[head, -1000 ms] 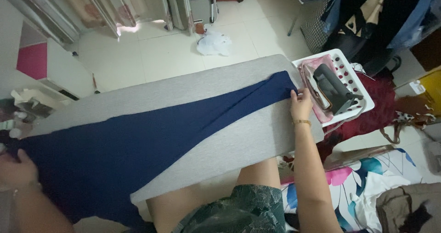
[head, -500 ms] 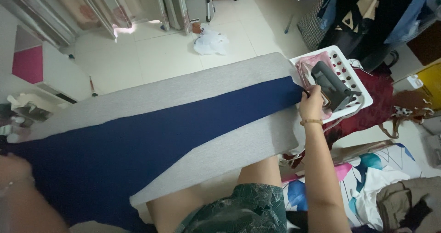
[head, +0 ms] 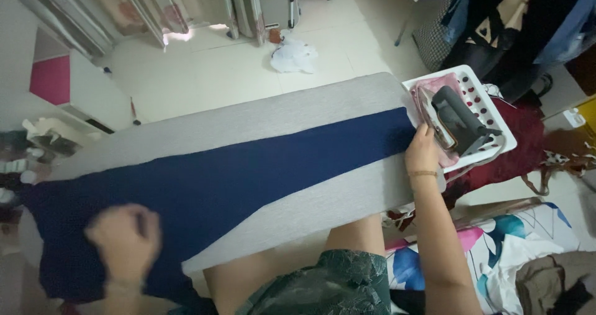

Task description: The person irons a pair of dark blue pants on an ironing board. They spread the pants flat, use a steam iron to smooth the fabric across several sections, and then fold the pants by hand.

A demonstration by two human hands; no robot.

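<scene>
Stretching navy cloth (head: 248, 178) flat along the grey ironing board (head: 292, 113).
Your right hand (head: 423, 152) pinches its narrow end at 3 o'clock beside the iron (head: 460, 120); your left hand (head: 124, 237), blurred, presses at 8 o'clock, grip unclear.

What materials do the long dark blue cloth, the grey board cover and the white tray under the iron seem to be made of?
Long dark blue cloth: soft woven or knit fabric, matte; it lies limp and flat.
Grey board cover: matte padded textile, probably cotton; smooth, no shine.
White tray: looks like plastic or painted metal, with rows of round holes and a slight sheen.
</scene>
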